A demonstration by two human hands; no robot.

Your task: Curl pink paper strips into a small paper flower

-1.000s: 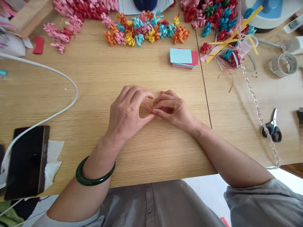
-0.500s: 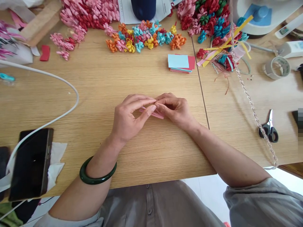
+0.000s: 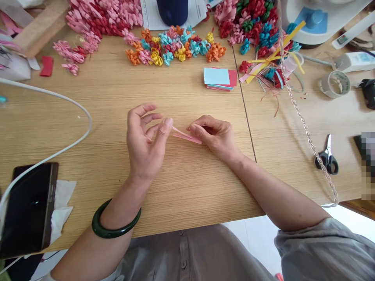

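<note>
A narrow pink paper strip (image 3: 187, 136) stretches between my two hands above the table, with layers that part toward its left end. My right hand (image 3: 215, 134) is closed, pinching the strip's right part between thumb and fingers. At the strip's left end is my left hand (image 3: 146, 144); the thumb meets a finger there, while the other fingers are raised and curled loosely. A green bangle (image 3: 117, 234) circles my left wrist.
Beyond my hands lie stacked coloured paper pieces (image 3: 216, 76) and a row of colourful paper flowers (image 3: 181, 52). Scissors (image 3: 327, 160) and a tape roll (image 3: 335, 84) are at right. A phone (image 3: 29, 207) and white cable (image 3: 73, 101) occupy the left; a braided cord (image 3: 301, 113) hangs at right.
My left hand has drawn away to the left from my right hand, its upper fingers lifting. More of the pink strip now shows between them. My right hand stays nearly in place.
</note>
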